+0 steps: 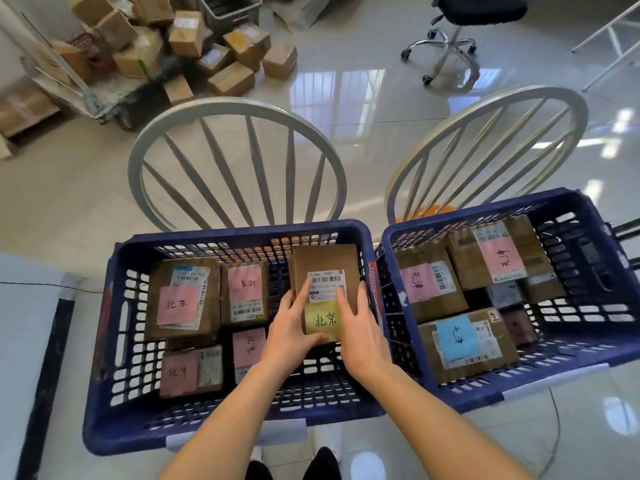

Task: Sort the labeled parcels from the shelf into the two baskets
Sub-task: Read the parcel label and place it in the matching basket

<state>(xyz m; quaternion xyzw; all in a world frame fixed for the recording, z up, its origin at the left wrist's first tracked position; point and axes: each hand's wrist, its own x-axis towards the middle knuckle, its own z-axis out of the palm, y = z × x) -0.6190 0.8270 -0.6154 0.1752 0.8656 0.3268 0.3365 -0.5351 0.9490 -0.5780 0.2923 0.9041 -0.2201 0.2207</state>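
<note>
Over the tiled floor (346, 133), both my hands, left (289, 329) and right (360, 327), grip a 北京 parcel (325, 282) above the left basket (114, 341); next, lower and let go.

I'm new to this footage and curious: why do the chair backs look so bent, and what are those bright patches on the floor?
Head view: the wide-angle lens bows the chair backs; window light glares off the glossy floor; the frame edges look soft.

The held parcel (325, 271) carries a yellow note (322, 322) reading 北京; in the right basket (571, 372), a blue note (457, 337) reads 天津.
</note>
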